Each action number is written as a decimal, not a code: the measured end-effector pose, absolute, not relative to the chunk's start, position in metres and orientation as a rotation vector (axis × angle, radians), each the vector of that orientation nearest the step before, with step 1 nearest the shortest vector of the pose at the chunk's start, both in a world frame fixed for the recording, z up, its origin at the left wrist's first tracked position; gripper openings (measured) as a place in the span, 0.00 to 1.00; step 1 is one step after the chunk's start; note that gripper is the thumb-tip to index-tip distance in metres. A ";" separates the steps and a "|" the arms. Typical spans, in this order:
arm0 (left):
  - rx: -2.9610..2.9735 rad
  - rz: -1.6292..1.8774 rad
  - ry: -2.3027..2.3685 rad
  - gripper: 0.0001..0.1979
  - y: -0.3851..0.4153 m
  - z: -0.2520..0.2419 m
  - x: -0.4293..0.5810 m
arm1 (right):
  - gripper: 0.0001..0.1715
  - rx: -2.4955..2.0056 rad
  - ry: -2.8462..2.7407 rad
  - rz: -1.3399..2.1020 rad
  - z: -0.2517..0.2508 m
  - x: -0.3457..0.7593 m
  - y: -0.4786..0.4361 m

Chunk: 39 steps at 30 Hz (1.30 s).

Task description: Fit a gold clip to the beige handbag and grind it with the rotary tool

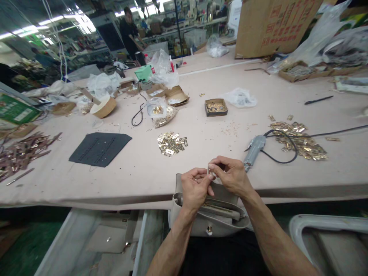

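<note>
Grey leather bag [214, 226], pale fitting [211, 171]

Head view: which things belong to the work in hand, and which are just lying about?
In use: left hand and right hand, both pinching a small fitting; grey handbag under them.
Lying about: dark panel, heap of gold fittings, grey corded tool, small box of hardware, cardboard carton.

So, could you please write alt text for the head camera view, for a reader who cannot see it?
Left hand and right hand pinch a small pale part above a grey handbag at the near edge of a worktable. Beyond lie gold fittings, a grey corded tool and a dark panel.
</note>
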<state>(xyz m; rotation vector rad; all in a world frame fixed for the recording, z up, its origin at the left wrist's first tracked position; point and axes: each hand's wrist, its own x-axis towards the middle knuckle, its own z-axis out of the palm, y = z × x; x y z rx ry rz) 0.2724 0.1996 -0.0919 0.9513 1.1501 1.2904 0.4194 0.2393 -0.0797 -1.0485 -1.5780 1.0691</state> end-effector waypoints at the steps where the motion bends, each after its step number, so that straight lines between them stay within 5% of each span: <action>1: 0.963 1.281 1.141 0.15 0.199 -0.092 0.273 | 0.10 -1.053 -1.565 1.078 -0.080 0.419 0.240; 13: 0.918 1.229 1.094 0.14 0.207 -0.096 0.274 | 0.11 -1.098 -1.616 1.128 -0.083 0.415 0.253; 24: 0.767 1.326 1.155 0.12 0.217 -0.106 0.279 | 0.22 -1.246 -1.343 1.550 -0.108 0.403 0.281; 32: 0.714 1.347 1.229 0.12 0.223 -0.113 0.282 | 0.20 -1.484 -1.799 0.812 -0.093 0.398 0.317; 39: 0.713 1.363 1.275 0.08 0.225 -0.116 0.282 | 0.12 -1.425 -2.248 0.847 -0.096 0.359 0.380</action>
